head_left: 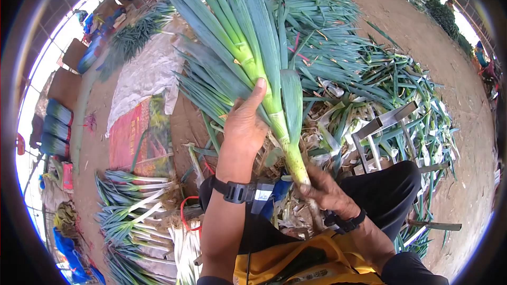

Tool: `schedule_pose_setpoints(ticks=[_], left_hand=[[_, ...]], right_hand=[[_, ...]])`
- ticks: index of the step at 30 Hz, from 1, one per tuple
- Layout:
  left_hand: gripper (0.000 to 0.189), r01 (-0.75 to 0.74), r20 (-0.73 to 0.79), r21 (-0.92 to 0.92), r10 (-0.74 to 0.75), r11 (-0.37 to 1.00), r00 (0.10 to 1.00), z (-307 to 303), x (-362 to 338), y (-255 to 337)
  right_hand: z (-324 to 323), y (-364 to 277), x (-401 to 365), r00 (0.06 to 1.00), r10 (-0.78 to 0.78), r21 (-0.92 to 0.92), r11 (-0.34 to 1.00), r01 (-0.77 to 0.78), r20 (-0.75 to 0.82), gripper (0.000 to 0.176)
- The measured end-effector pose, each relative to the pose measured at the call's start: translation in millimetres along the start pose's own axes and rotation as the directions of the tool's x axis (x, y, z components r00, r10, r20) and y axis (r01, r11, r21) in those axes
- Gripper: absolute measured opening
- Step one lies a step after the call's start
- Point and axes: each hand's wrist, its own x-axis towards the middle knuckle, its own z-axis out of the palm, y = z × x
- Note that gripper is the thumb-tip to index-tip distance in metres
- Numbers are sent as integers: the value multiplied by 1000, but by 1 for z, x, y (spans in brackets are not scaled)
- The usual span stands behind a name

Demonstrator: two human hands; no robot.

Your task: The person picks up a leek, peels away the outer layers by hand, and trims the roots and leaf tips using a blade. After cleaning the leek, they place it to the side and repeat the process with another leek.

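Observation:
A large leek (274, 106) slants across the middle of the view, its green leaves fanning up toward the top and its pale stem pointing down. My left hand (248, 121) is closed around the upper stem, the thumb lying along it. Lower down, my right hand (328, 194) grips the pale root end between thumb and fingers. One loose leaf (291, 103) sticks out to the right of the stem. Black straps are on both wrists.
Heaped leeks (322, 26) lie ahead, with peeled leaves (391, 95) scattered to the right around a metal frame (383, 126). Trimmed leeks (140, 211) with white stems lie at the lower left. A white sheet (140, 73) and a red printed sack (129, 137) cover the ground.

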Motion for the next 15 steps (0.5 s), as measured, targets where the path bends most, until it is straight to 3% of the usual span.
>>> schedule_pose_setpoints(ticks=[1, 4, 6, 9, 11, 13, 15], left_hand=[[51, -2, 4, 4, 2, 1000, 1000, -2, 1, -2], [52, -16, -35, 2, 16, 1000, 999, 1, 2, -4], [52, -29, -12, 56, 30, 998, 999, 3, -1, -2], [52, -50, 38, 83, 47, 995, 998, 1, 1, -1], [51, -56, 44, 74, 53, 996, 998, 5, -2, 2], [51, -81, 90, 58, 76, 995, 993, 5, -2, 5], [51, -75, 81, 55, 71, 996, 994, 1, 0, 5]], right_hand=[[-5, -2, 9, 994, -99, -66, 993, 97, -36, 38], [1, -31, 37, 975, -203, -129, 973, 191, -93, 42], [7, -47, 57, 904, -372, -196, 922, 334, -210, 44], [5, -62, 81, 866, -455, -362, 858, 365, -207, 44], [11, -69, 89, 880, -391, -320, 898, 301, -269, 44], [14, -69, 97, 838, -458, -118, 888, 444, -296, 45], [16, -75, 102, 854, -430, -26, 896, 443, -294, 46]])
